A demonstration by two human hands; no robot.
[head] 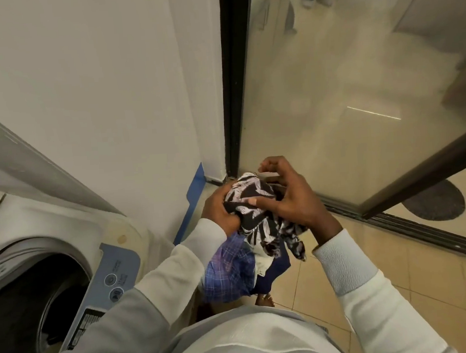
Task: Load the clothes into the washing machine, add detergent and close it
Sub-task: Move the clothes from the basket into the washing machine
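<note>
A person's left hand (pixel 220 208) and right hand (pixel 289 197) clutch a bundle of clothes (pixel 255 224) beside the washing machine (pixel 64 239), its drum open.

Just the one view here, a wide-angle cam on the person's head, looking steeply down over their chest and pale sleeves so the left hand (pixel 217 209) and right hand (pixel 292 199) sit close up near the middle, bunched on a black-and-white patterned cloth (pixel 252 200). It's angled a bit right of the washing machine (pixel 50 246), so the open drum only gets the lower-left corner, while the white wall (pixel 94 89) and a glass door (pixel 345 97) fill the top, bent by the lens. No second view, so nothing overlaps
</note>
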